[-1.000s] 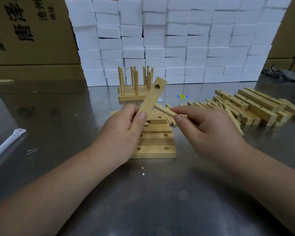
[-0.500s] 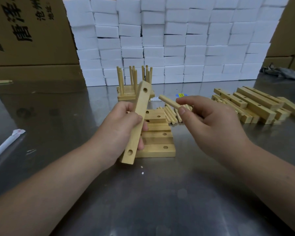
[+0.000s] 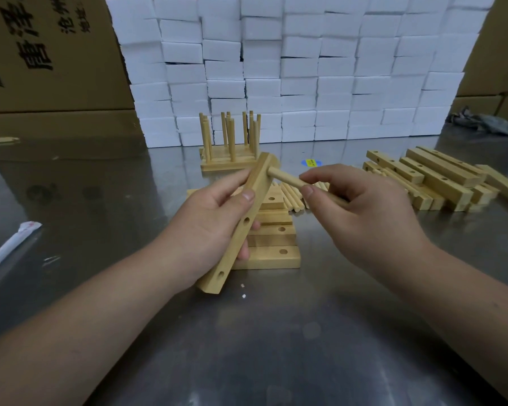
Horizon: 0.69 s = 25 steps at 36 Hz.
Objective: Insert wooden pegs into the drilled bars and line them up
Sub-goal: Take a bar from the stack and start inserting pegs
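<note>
A drilled bar [image 3: 237,240] was held tilted above the metal surface [image 3: 276,347] by the left hand [image 3: 214,227], whose thumb and fingers were wrapped round its middle, so that its top hole was turned toward the right hand [image 3: 364,212]. A wooden peg [image 3: 285,177] was pinched between the thumb and forefinger of the right hand, and its far tip was set at, or just inside, that top hole; how deep it sat could not be told. Further holes were seen unfilled lower down the bar, below the left thumb. The bar seemed to be raised and angled this way so that the peg could be pushed straight along the hole. Directly beneath both hands a short stack of drilled bars [image 3: 276,259] was laid flat, probably as the nearest supply. Just beyond the right fingertips loose pegs [image 3: 291,197] were spread side by side, within easy reach. Well to the right of the right hand a heap of bars [image 3: 431,180] was piled. Beyond the left hand, finished bars with upright pegs [image 3: 232,150] were lined up together, apparently parked clear of the work. All these parts were laid straight on the surface rather than in a tray or bin. A cardboard box [image 3: 47,54] was stood far beyond the left hand, beside a wall of white blocks [image 3: 305,68], and its contents were hidden.
</note>
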Tool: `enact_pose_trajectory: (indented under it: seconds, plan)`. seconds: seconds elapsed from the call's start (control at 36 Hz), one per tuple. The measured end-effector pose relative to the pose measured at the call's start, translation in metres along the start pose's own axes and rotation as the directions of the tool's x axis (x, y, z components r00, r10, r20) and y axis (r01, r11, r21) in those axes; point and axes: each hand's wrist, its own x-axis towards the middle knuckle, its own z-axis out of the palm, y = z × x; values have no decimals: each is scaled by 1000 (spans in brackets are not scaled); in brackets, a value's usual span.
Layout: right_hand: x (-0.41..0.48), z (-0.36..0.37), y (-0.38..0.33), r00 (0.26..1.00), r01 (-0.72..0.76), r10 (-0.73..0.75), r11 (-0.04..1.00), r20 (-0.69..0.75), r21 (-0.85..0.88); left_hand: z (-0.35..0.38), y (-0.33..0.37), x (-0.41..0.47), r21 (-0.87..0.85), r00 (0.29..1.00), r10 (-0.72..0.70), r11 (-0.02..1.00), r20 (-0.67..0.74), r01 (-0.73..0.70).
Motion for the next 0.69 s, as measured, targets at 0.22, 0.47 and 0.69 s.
enact_pose_trajectory:
  seconds: [0.22, 0.47, 0.69]
  plan:
    - [0, 0, 3, 999, -4, 4, 1000, 41, 3, -1, 1, 0, 53, 999, 30, 998, -28, -28]
    - [1, 0, 5, 997, 22, -17, 997, 75, -76, -4, 0, -1, 87, 1000, 14, 996, -8, -13]
    - [2, -3, 4, 991, 109, -94, 979, 92, -174, -4, 2, -1, 163, 999, 52, 985, -6, -50]
